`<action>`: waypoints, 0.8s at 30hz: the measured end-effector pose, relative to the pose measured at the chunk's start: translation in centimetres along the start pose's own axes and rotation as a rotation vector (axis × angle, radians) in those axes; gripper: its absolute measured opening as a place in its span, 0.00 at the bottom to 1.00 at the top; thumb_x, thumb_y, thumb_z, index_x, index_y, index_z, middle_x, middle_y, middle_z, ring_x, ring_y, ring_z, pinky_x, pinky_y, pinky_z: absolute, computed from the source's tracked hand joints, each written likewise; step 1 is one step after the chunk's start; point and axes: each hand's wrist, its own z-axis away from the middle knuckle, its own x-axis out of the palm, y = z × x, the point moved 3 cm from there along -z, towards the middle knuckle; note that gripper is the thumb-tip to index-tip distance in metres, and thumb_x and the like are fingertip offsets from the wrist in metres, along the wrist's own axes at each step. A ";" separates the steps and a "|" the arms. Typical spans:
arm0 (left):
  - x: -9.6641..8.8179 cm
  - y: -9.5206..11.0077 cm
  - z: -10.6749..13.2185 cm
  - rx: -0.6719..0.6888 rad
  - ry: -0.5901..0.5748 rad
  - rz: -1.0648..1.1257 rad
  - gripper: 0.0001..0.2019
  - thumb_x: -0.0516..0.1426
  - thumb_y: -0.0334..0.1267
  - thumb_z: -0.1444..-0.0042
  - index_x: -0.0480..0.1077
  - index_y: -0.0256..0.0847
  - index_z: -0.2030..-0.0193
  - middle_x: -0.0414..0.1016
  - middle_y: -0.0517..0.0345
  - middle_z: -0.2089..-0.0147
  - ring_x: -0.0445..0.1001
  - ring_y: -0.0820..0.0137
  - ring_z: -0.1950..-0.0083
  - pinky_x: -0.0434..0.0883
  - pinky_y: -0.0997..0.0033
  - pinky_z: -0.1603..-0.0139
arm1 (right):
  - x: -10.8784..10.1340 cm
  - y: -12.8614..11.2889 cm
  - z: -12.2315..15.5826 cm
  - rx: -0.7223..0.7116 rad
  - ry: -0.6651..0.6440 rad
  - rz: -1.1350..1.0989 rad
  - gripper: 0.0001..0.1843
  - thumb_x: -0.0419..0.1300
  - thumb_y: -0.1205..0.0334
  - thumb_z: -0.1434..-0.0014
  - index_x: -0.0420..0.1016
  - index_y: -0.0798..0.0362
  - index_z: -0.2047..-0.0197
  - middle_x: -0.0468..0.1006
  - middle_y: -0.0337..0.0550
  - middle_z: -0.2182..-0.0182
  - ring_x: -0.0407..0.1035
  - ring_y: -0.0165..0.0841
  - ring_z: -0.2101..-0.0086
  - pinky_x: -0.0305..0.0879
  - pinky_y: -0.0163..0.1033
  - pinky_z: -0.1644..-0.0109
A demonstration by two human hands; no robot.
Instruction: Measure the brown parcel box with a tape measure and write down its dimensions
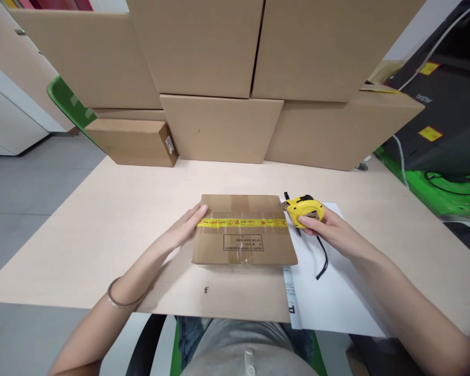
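A flat cardboard box (243, 245) lies in the middle of the light wooden table (102, 230). A yellow measuring tape blade (245, 223) is stretched across its top from left to right. My left hand (184, 227) presses the tape's end against the box's left edge, fingers pinched there. My right hand (329, 230) grips the yellow tape measure case (304, 210) just off the box's right edge. A black wrist strap (323, 258) hangs from the case onto a white sheet (329, 282).
Large cardboard boxes (219, 128) are stacked along the table's far edge, with a smaller long box (135, 141) at the left. A black machine with cables (446, 120) stands at the right. A tiny dark object (206, 289) lies near the table's front edge.
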 end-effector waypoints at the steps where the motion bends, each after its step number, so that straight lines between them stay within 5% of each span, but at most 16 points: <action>1: 0.3 -0.4 -0.5 -0.037 -0.062 0.045 0.25 0.52 0.59 0.31 0.75 0.47 0.40 0.79 0.47 0.41 0.72 0.50 0.34 0.72 0.47 0.36 | 0.1 0.3 0.1 -0.005 0.005 -0.028 0.21 0.68 0.40 0.41 0.72 0.48 0.58 0.70 0.36 0.70 0.62 0.32 0.72 0.62 0.40 0.67; 4: 0.5 -0.8 -0.9 -0.150 -0.108 0.147 0.27 0.51 0.59 0.32 0.67 0.52 0.32 0.73 0.49 0.33 0.70 0.49 0.32 0.71 0.47 0.35 | 0.0 0.4 0.6 -0.050 0.031 -0.117 0.20 0.69 0.41 0.42 0.74 0.47 0.60 0.71 0.37 0.71 0.62 0.33 0.72 0.61 0.40 0.68; 7: -0.2 -0.3 -0.2 -0.125 -0.054 0.249 0.30 0.59 0.54 0.37 0.61 0.55 0.30 0.69 0.49 0.32 0.72 0.50 0.35 0.74 0.49 0.40 | -0.7 -0.4 1.7 -0.079 0.046 -0.206 0.20 0.71 0.41 0.45 0.77 0.47 0.61 0.76 0.40 0.69 0.61 0.32 0.74 0.61 0.40 0.70; 12: -1.3 0.9 1.8 0.373 -0.051 0.121 0.36 0.71 0.41 0.48 0.63 0.57 0.34 0.61 0.49 0.29 0.64 0.49 0.29 0.71 0.50 0.35 | -2.1 -3.2 2.9 -0.190 0.087 -0.385 0.23 0.75 0.40 0.52 0.82 0.44 0.58 0.82 0.42 0.64 0.56 0.26 0.81 0.57 0.37 0.78; 15: -1.2 0.3 2.7 0.591 -0.112 -0.024 0.41 0.71 0.36 0.51 0.61 0.55 0.31 0.54 0.45 0.26 0.54 0.45 0.23 0.64 0.42 0.29 | -2.1 -5.8 2.6 -0.282 0.155 -0.258 0.21 0.76 0.43 0.52 0.80 0.42 0.58 0.80 0.38 0.68 0.64 0.30 0.78 0.59 0.36 0.78; 17: -1.1 -0.6 2.8 0.619 -0.130 -0.042 0.49 0.71 0.36 0.52 0.54 0.55 0.26 0.51 0.41 0.24 0.53 0.44 0.23 0.63 0.39 0.29 | -0.9 -8.1 1.8 -0.351 0.131 -0.056 0.21 0.75 0.47 0.48 0.78 0.40 0.53 0.80 0.37 0.64 0.71 0.34 0.71 0.66 0.37 0.73; 20: -1.1 -1.6 2.7 0.600 -0.139 -0.005 0.61 0.73 0.39 0.53 0.38 0.58 0.21 0.50 0.37 0.24 0.57 0.42 0.24 0.64 0.36 0.31 | 3.2 -12.0 -0.1 -0.447 -0.087 0.269 0.21 0.70 0.48 0.40 0.73 0.43 0.48 0.81 0.41 0.56 0.74 0.38 0.61 0.70 0.40 0.61; 24: -1.0 -1.9 2.6 0.593 -0.129 0.000 0.65 0.73 0.41 0.53 0.32 0.62 0.21 0.52 0.38 0.25 0.59 0.43 0.25 0.64 0.33 0.31 | 9.5 -16.0 -2.7 -0.543 -0.372 0.537 0.21 0.62 0.47 0.34 0.67 0.49 0.45 0.81 0.45 0.57 0.75 0.38 0.63 0.66 0.39 0.63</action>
